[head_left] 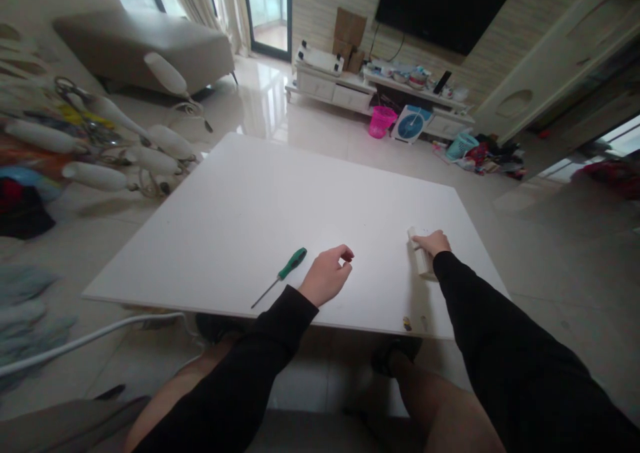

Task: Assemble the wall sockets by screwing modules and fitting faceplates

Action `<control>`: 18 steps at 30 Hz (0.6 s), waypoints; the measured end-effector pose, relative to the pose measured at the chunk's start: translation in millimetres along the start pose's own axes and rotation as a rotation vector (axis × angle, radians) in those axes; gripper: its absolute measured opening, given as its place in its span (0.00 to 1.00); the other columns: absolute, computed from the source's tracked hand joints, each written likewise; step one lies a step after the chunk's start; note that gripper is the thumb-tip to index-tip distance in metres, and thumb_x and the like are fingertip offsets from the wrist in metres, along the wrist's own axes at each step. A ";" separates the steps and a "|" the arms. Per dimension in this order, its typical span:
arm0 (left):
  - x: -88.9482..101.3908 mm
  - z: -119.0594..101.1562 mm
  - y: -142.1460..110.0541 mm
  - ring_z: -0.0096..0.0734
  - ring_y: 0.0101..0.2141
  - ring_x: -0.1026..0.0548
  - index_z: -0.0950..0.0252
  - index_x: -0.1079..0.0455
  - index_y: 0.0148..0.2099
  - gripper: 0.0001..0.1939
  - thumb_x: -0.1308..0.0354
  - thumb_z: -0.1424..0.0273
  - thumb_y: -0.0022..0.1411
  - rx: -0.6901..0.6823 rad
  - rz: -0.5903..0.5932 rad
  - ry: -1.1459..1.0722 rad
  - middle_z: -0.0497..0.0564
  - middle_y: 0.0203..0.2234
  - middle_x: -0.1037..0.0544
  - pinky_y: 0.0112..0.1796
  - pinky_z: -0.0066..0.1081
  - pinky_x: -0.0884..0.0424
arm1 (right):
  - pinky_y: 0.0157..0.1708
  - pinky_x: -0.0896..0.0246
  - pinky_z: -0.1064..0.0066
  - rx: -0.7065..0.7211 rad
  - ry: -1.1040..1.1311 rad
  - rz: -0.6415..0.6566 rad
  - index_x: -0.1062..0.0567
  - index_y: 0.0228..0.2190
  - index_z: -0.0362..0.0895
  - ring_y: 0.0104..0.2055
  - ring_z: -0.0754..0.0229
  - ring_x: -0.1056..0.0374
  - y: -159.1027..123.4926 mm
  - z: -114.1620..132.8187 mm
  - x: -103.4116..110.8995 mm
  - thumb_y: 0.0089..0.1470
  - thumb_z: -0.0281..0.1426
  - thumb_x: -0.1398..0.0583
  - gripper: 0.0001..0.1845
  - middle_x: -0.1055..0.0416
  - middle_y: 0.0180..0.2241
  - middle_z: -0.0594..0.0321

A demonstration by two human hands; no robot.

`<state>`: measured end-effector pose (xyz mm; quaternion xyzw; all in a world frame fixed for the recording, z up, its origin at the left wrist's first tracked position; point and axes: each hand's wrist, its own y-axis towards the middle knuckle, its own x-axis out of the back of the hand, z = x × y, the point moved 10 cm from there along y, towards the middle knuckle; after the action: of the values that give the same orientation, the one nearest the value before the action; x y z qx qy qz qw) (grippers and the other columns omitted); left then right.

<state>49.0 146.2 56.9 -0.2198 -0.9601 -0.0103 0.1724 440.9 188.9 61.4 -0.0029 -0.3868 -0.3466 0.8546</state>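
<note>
A white board point(300, 193) spreads out in front of me as the work surface. My right hand point(434, 241) is at the right side of it, its fingers closed on a white, oblong box-like object point(423, 261) that stands on the board; the far part shows a few small dark marks, and its exact kind cannot be made out. Over the near middle of the board is my left hand point(327, 276), fingers curved, thumb apart, nothing between them. Just left of that hand lies a screwdriver point(293, 263) with a green handle, its shaft pointing toward the near edge.
Near the front right edge lie a small yellow-and-dark item point(407, 323) and a small pale piece point(425, 323). A lamp with several white shades point(165, 73) stands at the left. Farther back are a TV cabinet point(333, 93), a pink basket point(381, 123) and a bench point(145, 46).
</note>
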 end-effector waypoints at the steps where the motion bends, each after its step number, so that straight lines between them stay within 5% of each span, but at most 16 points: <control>1: -0.2 0.2 0.3 0.32 0.31 0.21 0.63 0.27 0.41 0.10 0.47 0.76 0.60 0.000 0.000 -0.012 0.52 0.39 0.17 0.36 0.34 0.28 | 0.50 0.46 0.43 -0.004 -0.019 0.016 0.46 0.23 0.54 0.47 0.46 0.36 -0.6 3.8 -4.5 0.24 0.27 0.26 0.36 0.32 0.35 0.58; 5: -1.2 3.5 1.9 0.34 0.38 0.20 0.63 0.29 0.48 0.13 0.42 0.75 0.59 0.052 -0.016 -0.162 0.55 0.45 0.18 0.41 0.35 0.25 | 0.50 0.39 0.50 0.052 -0.053 0.097 0.30 0.34 0.48 0.46 0.49 0.34 -33.3 44.4 -14.8 0.26 0.31 0.24 0.31 0.30 0.43 0.55; 8: -6.1 0.3 0.6 0.45 0.53 0.23 0.63 0.34 0.58 0.31 0.30 0.68 0.53 0.064 -0.015 -0.368 0.63 0.59 0.26 0.46 0.39 0.23 | 0.57 0.36 0.50 0.396 0.064 0.182 0.31 0.53 0.46 0.54 0.44 0.33 -104.3 114.4 -10.1 0.32 0.35 0.24 0.45 0.30 0.53 0.51; 11: -16.3 -14.5 -7.4 0.49 0.58 0.26 0.61 0.35 0.61 0.40 0.25 0.64 0.47 -0.027 0.032 -0.475 0.63 0.63 0.30 0.48 0.40 0.23 | 0.59 0.35 0.45 0.600 0.134 0.151 0.37 0.61 0.48 0.59 0.41 0.34 -183.5 156.3 4.4 0.39 0.37 0.26 0.49 0.32 0.57 0.49; 14: -14.5 -25.9 -22.0 0.44 0.51 0.23 0.64 0.31 0.56 0.32 0.27 0.68 0.48 -0.148 -0.061 -0.334 0.58 0.52 0.22 0.51 0.40 0.25 | 0.61 0.34 0.44 0.680 0.186 0.150 0.41 0.63 0.49 0.60 0.42 0.33 -233.4 167.8 2.5 0.42 0.36 0.26 0.51 0.33 0.58 0.50; 18: -5.4 -27.6 -36.0 0.42 0.48 0.21 0.65 0.28 0.53 0.25 0.32 0.72 0.52 -0.210 -0.214 -0.184 0.55 0.47 0.19 0.54 0.41 0.27 | 0.61 0.34 0.45 0.656 0.288 0.214 0.43 0.63 0.50 0.62 0.44 0.35 -244.2 163.1 -8.1 0.46 0.32 0.29 0.47 0.35 0.59 0.50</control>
<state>47.3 108.8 83.0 -0.1333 -0.9834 -0.1085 0.0579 184.5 52.7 106.1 0.2795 -0.3504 -0.1098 0.8872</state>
